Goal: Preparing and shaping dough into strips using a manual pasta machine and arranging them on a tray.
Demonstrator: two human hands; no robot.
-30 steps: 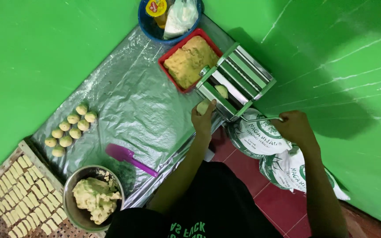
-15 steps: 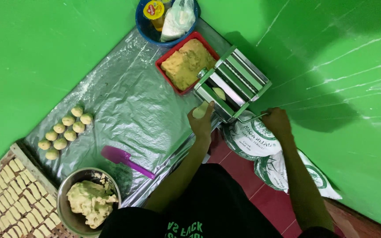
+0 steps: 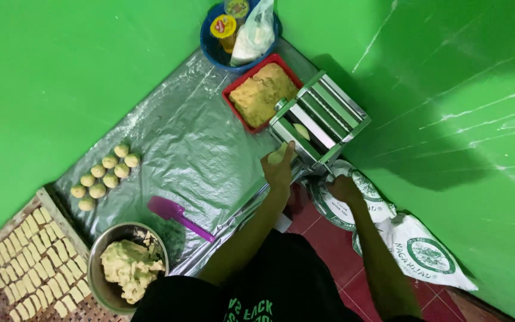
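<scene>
While the left hand (image 3: pixel 279 170) pinches a pale dough piece (image 3: pixel 276 156) just below the rollers of the metal pasta machine (image 3: pixel 320 122), the right hand (image 3: pixel 344 189), nearer the machine's side, curls closed apparently round its crank, itself hidden.

A clear plastic sheet (image 3: pixel 180 137) is covering the floor across the middle of the frame. Eight small round yellow dough balls (image 3: pixel 104 176) are sitting in two rows at its left edge. A purple plastic spatula (image 3: pixel 177 215) is lying lower centre, just beside a round metal bowl (image 3: pixel 99 256) holding pale lumpy dough (image 3: pixel 129 268). A woven tray (image 3: pixel 1 298) in the lower left corner is carrying rows of cut dough pieces (image 3: pixel 34 262). A blue plastic basin (image 3: pixel 213 50) at top centre is holding a yellow-lidded jar (image 3: pixel 223 27) and a clear bag (image 3: pixel 254 33). Printed white sacks (image 3: pixel 424 253) are lying at lower right.
</scene>
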